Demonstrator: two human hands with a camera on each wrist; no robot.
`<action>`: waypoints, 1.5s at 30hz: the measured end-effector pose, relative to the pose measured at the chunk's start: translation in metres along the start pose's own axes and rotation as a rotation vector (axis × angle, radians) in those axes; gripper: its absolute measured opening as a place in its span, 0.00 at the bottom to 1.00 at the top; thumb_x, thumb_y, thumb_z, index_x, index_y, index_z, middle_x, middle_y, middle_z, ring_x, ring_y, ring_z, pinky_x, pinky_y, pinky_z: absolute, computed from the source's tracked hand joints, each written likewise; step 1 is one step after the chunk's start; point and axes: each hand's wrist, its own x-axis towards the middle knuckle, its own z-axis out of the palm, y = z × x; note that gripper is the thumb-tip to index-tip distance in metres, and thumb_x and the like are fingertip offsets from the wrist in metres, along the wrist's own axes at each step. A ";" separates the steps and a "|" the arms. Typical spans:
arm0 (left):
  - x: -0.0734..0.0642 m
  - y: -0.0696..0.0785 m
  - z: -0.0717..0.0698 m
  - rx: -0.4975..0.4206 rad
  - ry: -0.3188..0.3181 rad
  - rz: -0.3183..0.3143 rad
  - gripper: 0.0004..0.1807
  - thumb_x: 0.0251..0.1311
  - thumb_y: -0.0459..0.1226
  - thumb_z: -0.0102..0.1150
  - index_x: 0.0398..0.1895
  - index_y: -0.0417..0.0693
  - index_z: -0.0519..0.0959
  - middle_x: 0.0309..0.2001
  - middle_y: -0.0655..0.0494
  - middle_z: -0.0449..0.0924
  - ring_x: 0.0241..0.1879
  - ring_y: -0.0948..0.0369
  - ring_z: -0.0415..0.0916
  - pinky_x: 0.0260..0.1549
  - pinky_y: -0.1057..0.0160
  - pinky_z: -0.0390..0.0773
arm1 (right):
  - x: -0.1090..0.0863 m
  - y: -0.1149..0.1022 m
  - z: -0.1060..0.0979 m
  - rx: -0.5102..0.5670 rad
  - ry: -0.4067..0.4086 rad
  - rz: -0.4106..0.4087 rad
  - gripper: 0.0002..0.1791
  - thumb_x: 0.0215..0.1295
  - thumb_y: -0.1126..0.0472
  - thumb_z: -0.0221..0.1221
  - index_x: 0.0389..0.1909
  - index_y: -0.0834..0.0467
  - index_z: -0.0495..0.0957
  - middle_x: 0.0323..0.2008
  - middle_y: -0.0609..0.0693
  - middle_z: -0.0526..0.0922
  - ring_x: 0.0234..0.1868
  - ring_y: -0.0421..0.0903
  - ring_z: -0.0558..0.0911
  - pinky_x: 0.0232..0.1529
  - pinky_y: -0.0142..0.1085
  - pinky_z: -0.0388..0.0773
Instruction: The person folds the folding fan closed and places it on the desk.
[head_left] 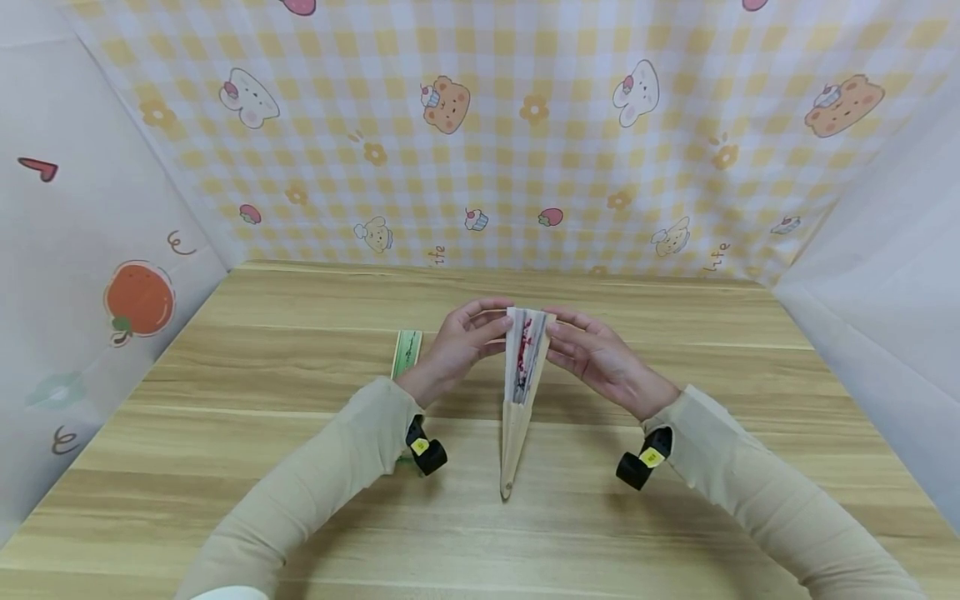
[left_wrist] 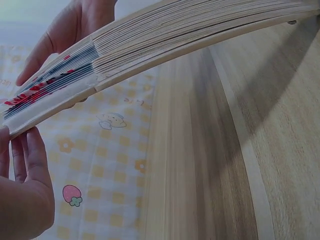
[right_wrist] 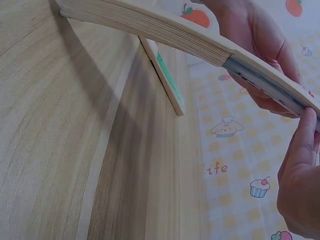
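A folding fan [head_left: 517, 437] with pale wooden ribs and a grey-and-red patterned leaf is spread to a narrow wedge. Its pivot end points toward the person and its leaf end is away. My left hand [head_left: 463, 342] pinches the leaf end's left edge between thumb and fingers. At the opposite edge, my right hand [head_left: 600, 358] pinches the fan in the same way. The left wrist view shows the ribs [left_wrist: 200, 40] stacked close together under the folded leaf [left_wrist: 55, 87]. Both hands grip the leaf end in the right wrist view as well, the fan slanting above the table.
A long, narrow green item [head_left: 407, 350] with pale edges lies on the wooden table [head_left: 300, 517], partly hidden by the left forearm. A yellow checked cloth [head_left: 495, 158] hangs behind the table. Pale printed sheets [head_left: 90, 225] stand at the sides.
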 end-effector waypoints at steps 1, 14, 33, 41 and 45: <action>0.000 0.000 0.000 0.000 -0.003 -0.002 0.17 0.60 0.29 0.49 0.53 0.36 0.67 0.40 0.53 0.75 0.39 0.61 0.74 0.44 0.60 0.76 | 0.000 0.000 0.000 -0.002 -0.005 0.001 0.11 0.62 0.66 0.52 0.45 0.55 0.73 0.40 0.49 0.78 0.39 0.42 0.78 0.41 0.31 0.77; -0.002 0.000 0.003 0.019 -0.054 -0.003 0.21 0.57 0.28 0.52 0.55 0.36 0.66 0.44 0.52 0.74 0.41 0.61 0.73 0.45 0.59 0.75 | 0.002 0.002 0.002 -0.012 -0.009 -0.004 0.09 0.62 0.66 0.53 0.41 0.53 0.76 0.39 0.48 0.78 0.38 0.41 0.78 0.40 0.31 0.77; -0.002 0.002 0.007 0.041 -0.019 -0.003 0.20 0.56 0.28 0.54 0.53 0.38 0.68 0.43 0.51 0.73 0.39 0.61 0.74 0.45 0.59 0.75 | 0.001 0.002 0.003 -0.007 -0.016 -0.001 0.09 0.62 0.66 0.52 0.41 0.53 0.77 0.39 0.48 0.77 0.39 0.41 0.77 0.41 0.31 0.76; 0.000 -0.001 0.009 0.056 -0.025 -0.008 0.21 0.56 0.29 0.55 0.54 0.37 0.67 0.43 0.51 0.73 0.39 0.61 0.74 0.44 0.59 0.76 | 0.001 0.003 0.004 -0.011 -0.069 -0.012 0.09 0.63 0.66 0.51 0.41 0.54 0.77 0.38 0.48 0.78 0.39 0.41 0.78 0.42 0.32 0.76; -0.001 0.000 0.010 0.059 -0.028 -0.013 0.20 0.55 0.29 0.55 0.53 0.38 0.68 0.43 0.51 0.73 0.39 0.61 0.74 0.43 0.59 0.76 | 0.001 0.003 0.004 -0.017 -0.084 -0.015 0.10 0.63 0.66 0.51 0.41 0.54 0.77 0.38 0.49 0.78 0.39 0.41 0.78 0.42 0.32 0.76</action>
